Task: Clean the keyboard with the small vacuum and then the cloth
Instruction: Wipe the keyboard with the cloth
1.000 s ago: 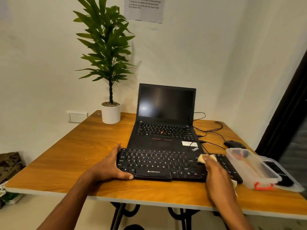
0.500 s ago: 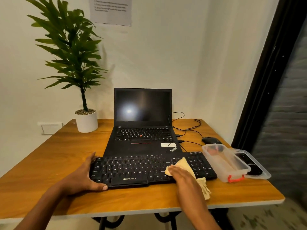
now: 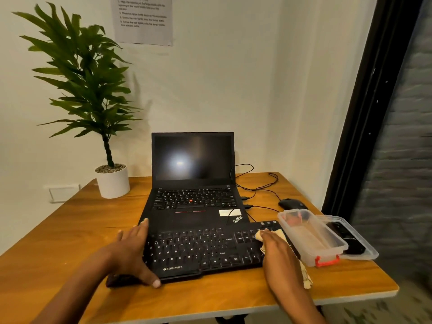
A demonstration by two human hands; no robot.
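We see a person at a wooden table (image 3: 58, 249) with both hands on a black keyboard (image 3: 203, 249) that lies across the near part of the table. The left hand (image 3: 131, 251) rests over the keyboard's left end, fingers straight and spread flat, thumb down against the front edge. The right hand (image 3: 278, 253) lies on the keyboard's right end, pressing a pale yellow cloth (image 3: 279, 235) onto the keys there; the cloth pokes out beyond the fingertips and again below the wrist, near the table's front edge. We cannot tell how the fingers lie on the cloth, since the back of the hand hides them. Just beyond the two hands an open black laptop (image 3: 194, 183) stands with a dark screen, its front edge touching or almost touching the keyboard's back edge. Just to the right of the right hand sits a clear plastic box (image 3: 311, 237) with a red clasp, and beside that, farther right, its clear lid (image 3: 360, 244) holds a dark object too blurred to name. Beyond the box a black mouse (image 3: 292, 203) lies with thin cables (image 3: 259, 185) running toward the laptop. Well beyond the left hand, a potted plant (image 3: 109, 174) stands in a white pot near the wall, where a printed sheet (image 3: 142, 19) hangs.
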